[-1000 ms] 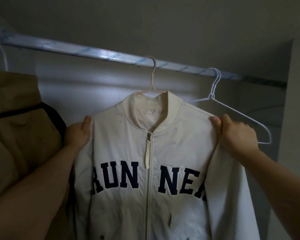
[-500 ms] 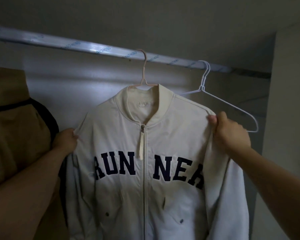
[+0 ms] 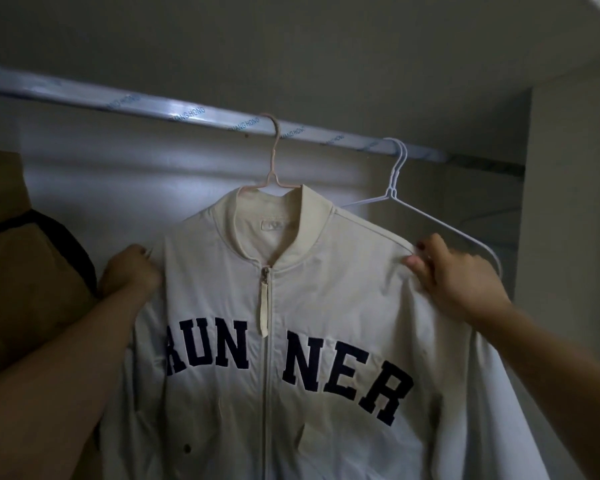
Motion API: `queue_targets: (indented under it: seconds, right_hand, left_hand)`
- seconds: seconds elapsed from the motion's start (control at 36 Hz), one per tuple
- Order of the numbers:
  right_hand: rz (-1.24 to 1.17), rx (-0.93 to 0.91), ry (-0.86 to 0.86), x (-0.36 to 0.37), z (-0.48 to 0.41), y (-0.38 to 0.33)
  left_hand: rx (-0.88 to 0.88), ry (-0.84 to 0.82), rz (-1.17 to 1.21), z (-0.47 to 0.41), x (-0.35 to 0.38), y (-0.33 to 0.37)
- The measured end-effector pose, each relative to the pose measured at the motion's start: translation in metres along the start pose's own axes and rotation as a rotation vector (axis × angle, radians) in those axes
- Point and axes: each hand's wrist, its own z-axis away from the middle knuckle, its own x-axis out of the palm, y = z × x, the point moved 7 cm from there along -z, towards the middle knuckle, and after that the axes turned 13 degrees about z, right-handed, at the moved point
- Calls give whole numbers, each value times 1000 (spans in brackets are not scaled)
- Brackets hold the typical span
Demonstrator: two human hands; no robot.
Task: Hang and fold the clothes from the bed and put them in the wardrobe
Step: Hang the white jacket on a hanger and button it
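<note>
Pinching cream jacket (image 3: 326, 296) by shoulders: left grip (image 3: 129, 271) at nine o'clock, right grip (image 3: 456, 277) at three; probably soft, light, slippery.

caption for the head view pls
Left hand and right hand grip the shoulders of a cream zip jacket on a pink hanger hooked over the wardrobe rail, a white hanger beside it.

"RUNNER" in dark letters crosses the jacket (image 3: 326, 306); the rail (image 3: 194, 114) repeats "HONG".
</note>
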Motion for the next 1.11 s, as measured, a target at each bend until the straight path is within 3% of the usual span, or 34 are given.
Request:
queue_targets:
  seconds: [0.17, 0.28, 0.5, 0.67, 0.75, 0.89, 1.11]
  right_hand:
    - [-34, 40, 109, -8, 3, -9]
    - [-38, 11, 92, -9, -1, -5]
    - [-306, 215, -125, 3, -9, 9]
    - [-214, 248, -195, 1, -11, 3]
    - [-191, 295, -94, -10, -13, -19]
    - [-182, 283, 133, -24, -23, -79]
    - [-156, 273, 324, -27, -42, -71]
  left_hand:
    - [290, 110, 371, 20, -8, 70]
    - [400, 143, 251, 15, -15, 73]
    - [350, 103, 175, 10, -7, 75]
    - [254, 108, 121, 10, -6, 81]
    - [402, 188, 140, 29, -12, 99]
    - [541, 186, 525, 56, -10, 120]
    - [560, 191, 433, 55, -9, 121]
